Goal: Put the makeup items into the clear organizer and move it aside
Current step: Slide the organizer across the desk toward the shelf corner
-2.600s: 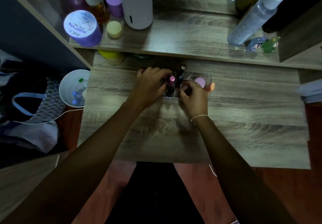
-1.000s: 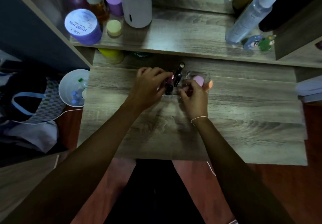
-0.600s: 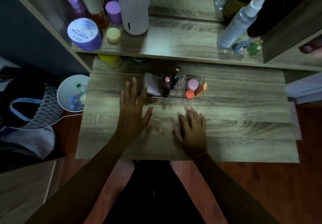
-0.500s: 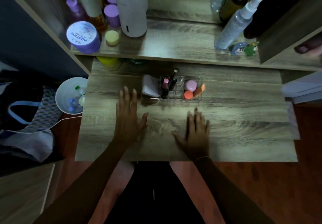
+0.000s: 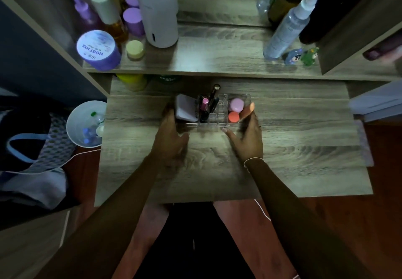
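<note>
Nearest the camera we see two bare forearms reaching forward over the desk point(image 5: 293, 154), a grey wood-grain top. The left hand point(image 5: 169, 139) sits at the left end of the organizer point(image 5: 217, 122), its fingers up along the side where a pale lilac compact point(image 5: 186, 108) stands; its outline is blurred. The right hand point(image 5: 247, 137) sits at the right end, thumb pointing inward along the clear front wall, fingers up by the right wall. A thin bracelet point(image 5: 252, 160) circles the right wrist. The hands are apart, one at each end of the organizer; we cannot tell whether either is gripping it or only resting against it. The organizer stands on the desk, near its back edge and about midway across. In its middle cells we note a pink-capped tube point(image 5: 204, 105) and dark stick-like items point(image 5: 214, 98), one with a pale tip leaning back. In its right part lie a pink sponge point(image 5: 236, 104) and an orange sponge point(image 5: 233, 116), with a pale orange piece point(image 5: 250, 108) at the right wall. Left of the desk, lower down, a white bin point(image 5: 75, 124) holds small bottles. Beyond the organizer a shelf point(image 5: 217, 61) runs across, bearing a purple jar point(image 5: 99, 50), a small yellow-lidded pot point(image 5: 135, 49), a tall white cylinder point(image 5: 158, 15), a clear spray bottle point(image 5: 289, 26) and two small figurines point(image 5: 301, 56).
</note>
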The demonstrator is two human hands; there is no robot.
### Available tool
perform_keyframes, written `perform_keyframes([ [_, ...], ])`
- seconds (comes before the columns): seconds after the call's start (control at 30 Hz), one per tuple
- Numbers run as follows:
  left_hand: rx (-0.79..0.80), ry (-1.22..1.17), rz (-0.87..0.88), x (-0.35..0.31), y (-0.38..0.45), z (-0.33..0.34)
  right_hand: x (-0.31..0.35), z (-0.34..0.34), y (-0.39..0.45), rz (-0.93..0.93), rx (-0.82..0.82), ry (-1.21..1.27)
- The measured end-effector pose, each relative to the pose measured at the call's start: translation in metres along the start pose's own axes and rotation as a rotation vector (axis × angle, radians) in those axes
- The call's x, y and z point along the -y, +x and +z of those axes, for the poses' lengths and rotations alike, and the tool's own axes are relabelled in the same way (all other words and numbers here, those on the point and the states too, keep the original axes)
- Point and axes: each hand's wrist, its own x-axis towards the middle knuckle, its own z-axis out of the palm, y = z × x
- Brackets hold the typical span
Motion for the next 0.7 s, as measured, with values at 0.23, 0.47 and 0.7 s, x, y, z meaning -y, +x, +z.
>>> perform_keyframes([
  [0.23,0.034,-0.033,-0.039,0.003,0.002,0.002,-0.003,0.000,0.005,0.027,-0.050,-0.035],
  [0.47,0.067,-0.001,-0.009,0.002,0.001,0.000,-0.008,-0.003,0.008,0.007,-0.044,-0.101],
  [0.7,0.120,0.017,0.016,-0.003,0.005,0.004,-0.013,-0.007,0.008,0.028,-0.090,-0.084],
])
